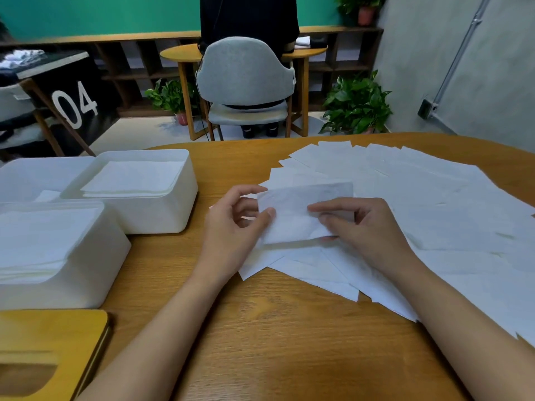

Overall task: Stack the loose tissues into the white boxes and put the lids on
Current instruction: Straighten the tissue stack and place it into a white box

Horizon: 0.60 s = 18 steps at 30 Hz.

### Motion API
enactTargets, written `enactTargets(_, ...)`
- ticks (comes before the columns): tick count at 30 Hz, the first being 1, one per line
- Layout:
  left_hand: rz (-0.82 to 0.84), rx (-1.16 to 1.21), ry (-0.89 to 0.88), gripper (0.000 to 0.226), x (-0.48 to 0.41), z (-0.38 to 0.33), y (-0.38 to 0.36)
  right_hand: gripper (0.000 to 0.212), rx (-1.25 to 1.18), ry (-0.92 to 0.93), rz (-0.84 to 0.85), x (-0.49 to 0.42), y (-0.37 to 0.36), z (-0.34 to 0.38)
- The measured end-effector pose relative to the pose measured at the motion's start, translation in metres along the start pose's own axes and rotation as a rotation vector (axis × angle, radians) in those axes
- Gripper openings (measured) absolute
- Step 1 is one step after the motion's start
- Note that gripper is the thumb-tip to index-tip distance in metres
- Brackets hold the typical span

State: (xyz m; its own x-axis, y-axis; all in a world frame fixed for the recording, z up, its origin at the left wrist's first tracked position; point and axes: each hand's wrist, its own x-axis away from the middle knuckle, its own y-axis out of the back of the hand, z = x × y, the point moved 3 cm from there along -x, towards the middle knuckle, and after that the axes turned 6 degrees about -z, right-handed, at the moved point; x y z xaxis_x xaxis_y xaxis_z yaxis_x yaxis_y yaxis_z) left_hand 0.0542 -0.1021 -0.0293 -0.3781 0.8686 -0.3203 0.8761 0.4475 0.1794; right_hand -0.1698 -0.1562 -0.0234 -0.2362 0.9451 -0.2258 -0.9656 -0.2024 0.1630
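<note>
Left hand [234, 224] and right hand [367, 227], both pinching one folded white paper tissue [292, 215] just above the fanned spread of loose white tissues [434, 204].
Step judged: picking up a sheet for stacking; lids not yet on. Left thumb and fingers nip the tissue's left edge; right forefinger lies over its right part, thumb beneath. Open white plastic boxes [162, 218], part-filled, stand left of the left hand; a yellow wooden slotted lid [52, 337] lies left of the left forearm. Next move probably calls for carrying the sheet leftward and laying it flat on a box's stack.
</note>
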Motion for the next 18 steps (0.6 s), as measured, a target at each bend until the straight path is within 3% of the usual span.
enactTargets(3, 0.154, -0.325, -0.100, 0.070, 0.004, 0.003, -0.005, 0.034, 0.248, 0.066, -0.194, -0.003, 0.011, -0.002)
enactTargets(5, 0.310, -0.479, -0.077, 0.093, 0.007, 0.005, -0.008, 0.035, 0.262, 0.083, -0.255, -0.004, 0.017, -0.001)
enactTargets(6, 0.354, -0.531, -0.088, 0.093, 0.008, 0.006, -0.009, 0.036, 0.231, 0.076, -0.263, -0.005, 0.018, -0.002)
enactTargets(11, 0.376, -0.631, -0.267, 0.033, 0.007, 0.002, -0.005, 0.040, 0.162, 0.042, -0.200, -0.007, 0.017, -0.008)
enactTargets(18, 0.243, -0.731, -0.457, 0.013, 0.008, -0.009, -0.005, 0.042, 0.181, 0.097, -0.155, -0.008, 0.013, -0.009)
